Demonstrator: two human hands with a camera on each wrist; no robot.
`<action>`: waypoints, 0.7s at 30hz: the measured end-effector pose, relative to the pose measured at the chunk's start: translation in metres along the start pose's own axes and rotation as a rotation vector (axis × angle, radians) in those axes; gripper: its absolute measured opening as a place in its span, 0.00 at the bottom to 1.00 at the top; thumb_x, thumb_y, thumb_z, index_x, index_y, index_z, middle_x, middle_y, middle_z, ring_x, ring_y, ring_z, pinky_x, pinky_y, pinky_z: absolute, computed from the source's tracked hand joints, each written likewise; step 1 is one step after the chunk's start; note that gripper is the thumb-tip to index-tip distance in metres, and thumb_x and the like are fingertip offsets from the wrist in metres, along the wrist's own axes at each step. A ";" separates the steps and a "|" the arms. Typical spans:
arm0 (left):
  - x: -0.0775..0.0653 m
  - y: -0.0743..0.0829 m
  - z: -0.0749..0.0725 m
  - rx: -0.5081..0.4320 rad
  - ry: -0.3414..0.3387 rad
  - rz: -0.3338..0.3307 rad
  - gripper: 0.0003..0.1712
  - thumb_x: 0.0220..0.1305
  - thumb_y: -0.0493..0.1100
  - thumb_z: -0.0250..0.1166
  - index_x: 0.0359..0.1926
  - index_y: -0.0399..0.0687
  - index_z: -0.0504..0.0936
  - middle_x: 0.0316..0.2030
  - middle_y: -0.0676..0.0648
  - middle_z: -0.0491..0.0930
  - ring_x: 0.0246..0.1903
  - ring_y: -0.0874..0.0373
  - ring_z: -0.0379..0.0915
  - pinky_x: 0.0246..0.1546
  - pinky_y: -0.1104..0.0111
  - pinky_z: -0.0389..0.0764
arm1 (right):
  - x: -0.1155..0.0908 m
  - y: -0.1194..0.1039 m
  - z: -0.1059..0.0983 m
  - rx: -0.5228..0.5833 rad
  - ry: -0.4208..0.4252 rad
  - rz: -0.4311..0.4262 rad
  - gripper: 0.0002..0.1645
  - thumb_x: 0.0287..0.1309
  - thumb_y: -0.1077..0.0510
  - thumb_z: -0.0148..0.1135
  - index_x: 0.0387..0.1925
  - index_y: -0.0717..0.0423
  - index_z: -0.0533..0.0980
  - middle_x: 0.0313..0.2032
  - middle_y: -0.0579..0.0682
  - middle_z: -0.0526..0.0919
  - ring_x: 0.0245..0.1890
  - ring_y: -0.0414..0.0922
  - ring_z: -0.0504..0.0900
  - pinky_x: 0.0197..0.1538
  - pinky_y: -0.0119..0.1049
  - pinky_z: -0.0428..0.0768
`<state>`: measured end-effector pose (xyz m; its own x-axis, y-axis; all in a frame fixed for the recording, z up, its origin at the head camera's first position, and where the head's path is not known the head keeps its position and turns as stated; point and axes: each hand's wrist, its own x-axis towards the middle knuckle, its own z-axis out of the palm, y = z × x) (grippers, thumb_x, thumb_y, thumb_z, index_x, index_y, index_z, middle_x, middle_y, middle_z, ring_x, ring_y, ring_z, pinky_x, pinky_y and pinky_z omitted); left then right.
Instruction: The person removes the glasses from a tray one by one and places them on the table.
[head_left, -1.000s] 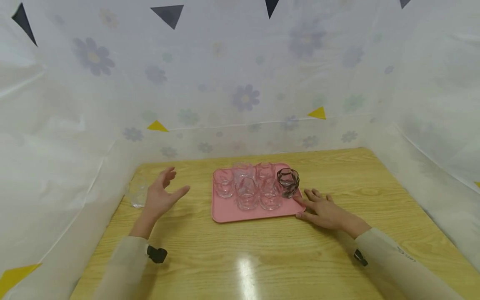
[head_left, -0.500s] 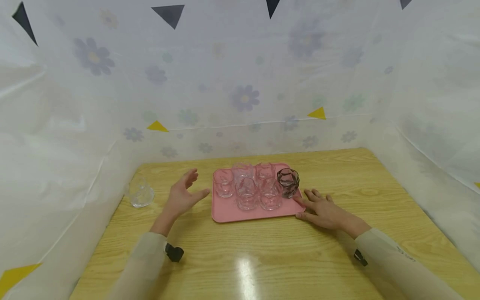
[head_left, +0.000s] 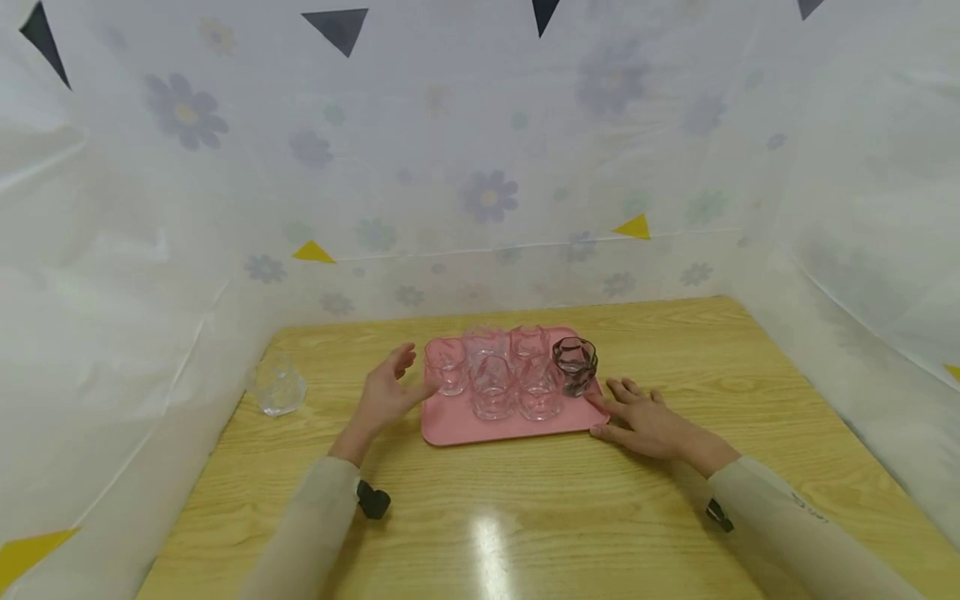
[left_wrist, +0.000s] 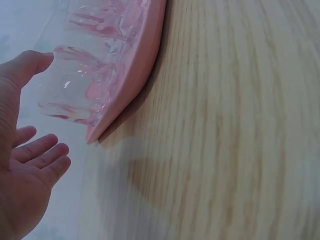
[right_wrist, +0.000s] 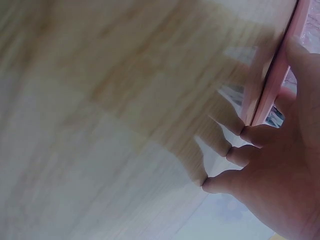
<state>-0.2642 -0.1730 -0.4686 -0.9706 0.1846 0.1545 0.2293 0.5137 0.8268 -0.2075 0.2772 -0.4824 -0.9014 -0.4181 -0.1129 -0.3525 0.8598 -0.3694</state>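
Right hand (head_left: 648, 423): spread on the table (head_left: 555, 508), touching the right edge of the pink tray (head_left: 457, 429).
Left hand (head_left: 390, 398): wide, beside the leftmost glass (head_left: 446, 367); contact, I cannot tell.
Centre: tray bearing five clear glasses (head_left: 492, 392), dark glass (head_left: 576, 367) at right.
Left: lone clear glass (head_left: 281, 393).
Far: floral sheet (head_left: 420, 167).

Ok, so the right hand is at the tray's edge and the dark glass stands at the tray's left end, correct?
Not quite: the head view shows the dark glass at the right end of the tray, not the left. The right hand is at the tray's edge, as you say.
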 end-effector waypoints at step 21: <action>0.013 0.005 0.024 -0.001 0.002 -0.046 0.51 0.63 0.50 0.78 0.79 0.38 0.63 0.73 0.31 0.70 0.73 0.34 0.67 0.75 0.47 0.70 | -0.001 0.000 0.000 0.002 0.004 -0.006 0.43 0.75 0.30 0.53 0.81 0.45 0.63 0.80 0.71 0.53 0.80 0.74 0.48 0.72 0.84 0.46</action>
<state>-0.2736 -0.1483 -0.4758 -0.9802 0.1594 0.1172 0.1844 0.5210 0.8334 -0.2067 0.2774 -0.4818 -0.9004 -0.4218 -0.1071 -0.3572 0.8569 -0.3716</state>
